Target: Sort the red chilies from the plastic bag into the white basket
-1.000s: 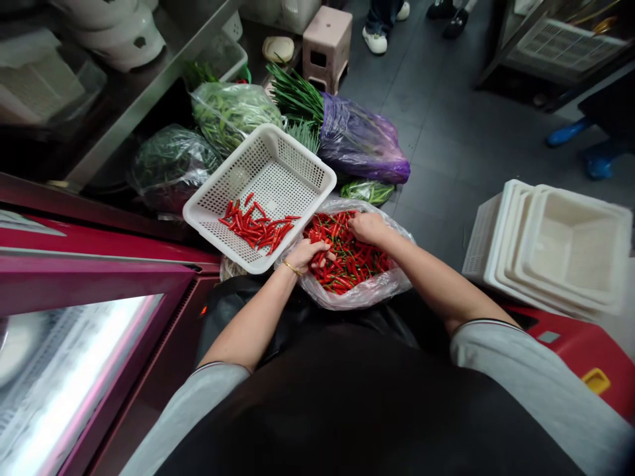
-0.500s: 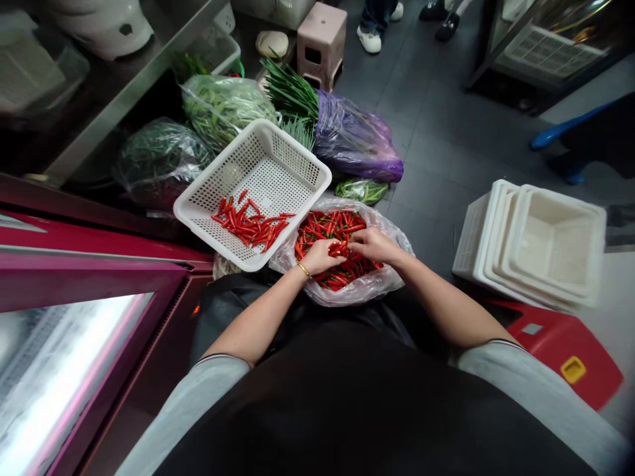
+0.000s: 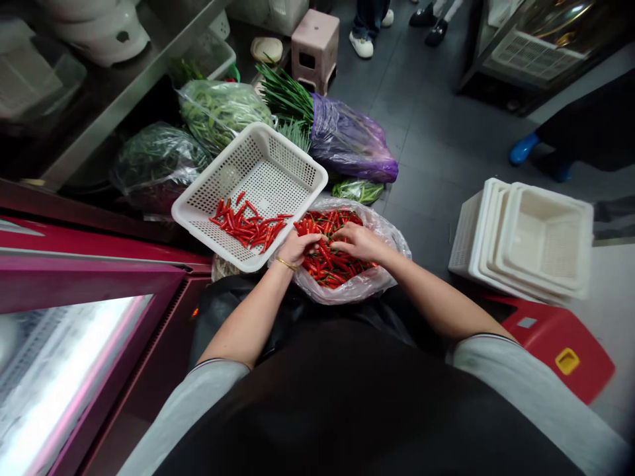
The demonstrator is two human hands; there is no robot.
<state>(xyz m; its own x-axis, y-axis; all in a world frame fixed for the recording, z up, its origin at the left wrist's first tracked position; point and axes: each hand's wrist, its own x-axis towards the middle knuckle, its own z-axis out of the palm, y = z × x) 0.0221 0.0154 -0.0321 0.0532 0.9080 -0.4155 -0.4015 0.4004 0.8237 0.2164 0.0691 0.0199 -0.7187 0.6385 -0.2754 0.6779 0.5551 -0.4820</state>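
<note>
A clear plastic bag (image 3: 391,233) sits open between my legs, filled with red chili peppers (image 3: 340,268) on green stems. Over the bag's left side, my left hand (image 3: 296,248) is closed around red chili peppers, its thumb pointing right; a gold bracelet circles the wrist. Just to the right, above the peppers, my right hand (image 3: 360,242) has its fingertips pinched near the left thumb. Whatever is in that pinch is too small to name. Tilted against the bag's left side is a white perforated basket (image 3: 292,178) with loose red chili peppers (image 3: 248,226) in its near part.
Bagged greens (image 3: 221,109) and a purple-wrapped bundle of long green stalks (image 3: 352,142) lie beyond the basket. A pink stool (image 3: 317,46) stands farther back. Stacked white baskets (image 3: 540,238) and a red bin (image 3: 555,344) are at right. Other people's feet show on the floor.
My left hand has shifted left, from mid-bag to its left edge by the basket. My right hand has moved slightly left and up. A person's blue shoe at right has moved left.
</note>
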